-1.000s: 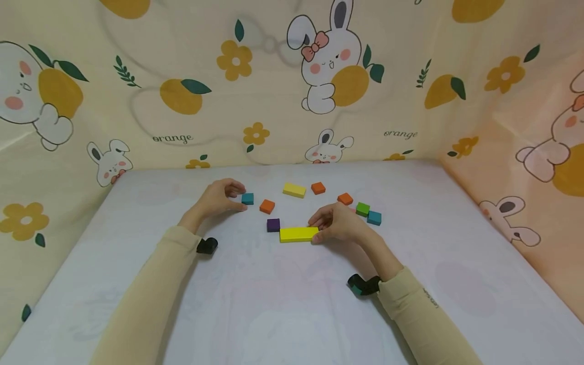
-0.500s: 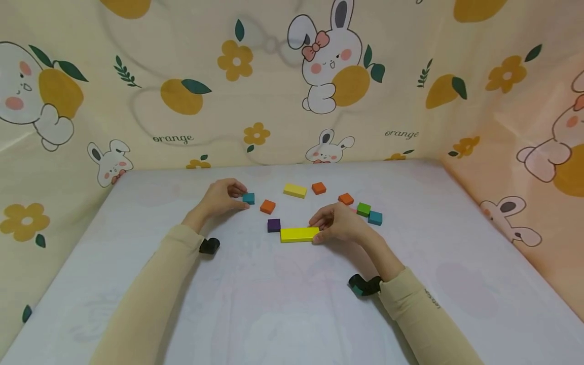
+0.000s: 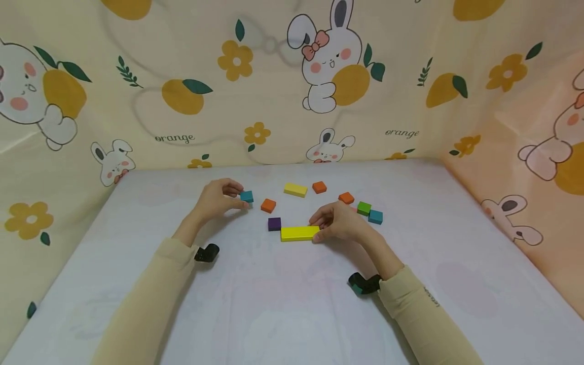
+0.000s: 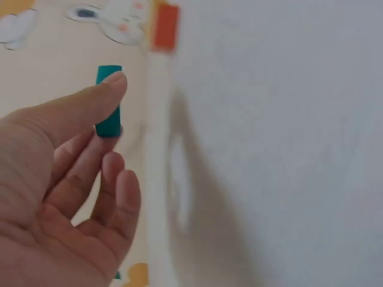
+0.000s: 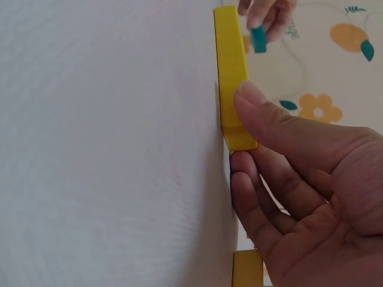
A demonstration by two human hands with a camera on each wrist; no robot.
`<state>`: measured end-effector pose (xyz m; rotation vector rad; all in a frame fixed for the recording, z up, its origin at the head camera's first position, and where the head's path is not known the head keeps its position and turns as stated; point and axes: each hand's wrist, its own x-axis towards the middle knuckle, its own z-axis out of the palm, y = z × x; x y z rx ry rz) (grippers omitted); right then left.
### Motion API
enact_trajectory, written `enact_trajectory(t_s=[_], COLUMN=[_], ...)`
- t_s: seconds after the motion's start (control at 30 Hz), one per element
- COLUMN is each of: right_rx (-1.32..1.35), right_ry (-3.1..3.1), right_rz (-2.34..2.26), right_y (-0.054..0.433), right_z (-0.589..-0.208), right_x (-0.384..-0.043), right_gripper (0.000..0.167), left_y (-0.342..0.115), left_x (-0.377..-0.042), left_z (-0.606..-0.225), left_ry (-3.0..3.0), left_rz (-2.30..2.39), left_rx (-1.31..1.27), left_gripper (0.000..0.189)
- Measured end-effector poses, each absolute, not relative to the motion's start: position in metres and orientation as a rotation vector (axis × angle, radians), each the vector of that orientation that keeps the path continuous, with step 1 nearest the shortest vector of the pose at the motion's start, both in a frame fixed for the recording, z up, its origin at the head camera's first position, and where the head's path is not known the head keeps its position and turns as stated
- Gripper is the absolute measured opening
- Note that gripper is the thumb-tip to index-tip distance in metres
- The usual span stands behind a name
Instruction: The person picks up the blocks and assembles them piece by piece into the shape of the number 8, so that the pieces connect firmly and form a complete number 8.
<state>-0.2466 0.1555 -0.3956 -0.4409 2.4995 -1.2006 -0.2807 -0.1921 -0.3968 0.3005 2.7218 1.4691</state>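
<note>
Between thumb and fingers, my left hand (image 3: 215,200) pinches a small teal-blue block (image 3: 246,196), raised off the table; the left wrist view shows the thumb across the block's face (image 4: 108,127). At centre, a long yellow block (image 3: 298,233) lies flat on the table. My right hand (image 3: 343,221) grips its right end, thumb on the near side and fingers around the far side and end. Touching or almost touching the yellow block's left end is a dark purple block (image 3: 274,224). An orange block (image 3: 268,205) lies just right of the left hand.
Behind sit a paler yellow block (image 3: 295,190) and an orange block (image 3: 319,187). Past the right hand are another orange block (image 3: 346,197), a green block (image 3: 363,208), a blue block (image 3: 375,217) and a partly hidden pink piece. A patterned cloth (image 3: 219,111) surrounds the white table (image 3: 274,314).
The left hand has lifted the teal-blue block slightly off the table and shifted it a little left. The right hand and the long yellow block stay in place.
</note>
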Motion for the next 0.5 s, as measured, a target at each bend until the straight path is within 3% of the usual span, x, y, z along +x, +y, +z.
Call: enact_trajectory(t_s=[0.5], right_rx=[-0.443], right_ry=[2.497], right_rz=[-1.207], right_y=[0.154], right_z=[-0.395], right_x=[-0.247], right_gripper=[0.036], left_y=[-0.178], left_x=[-0.208], left_z=[-0.393], left_ry=[2.627], left_rz=[1.48], left_rx=[0.416], left_gripper=[0.047])
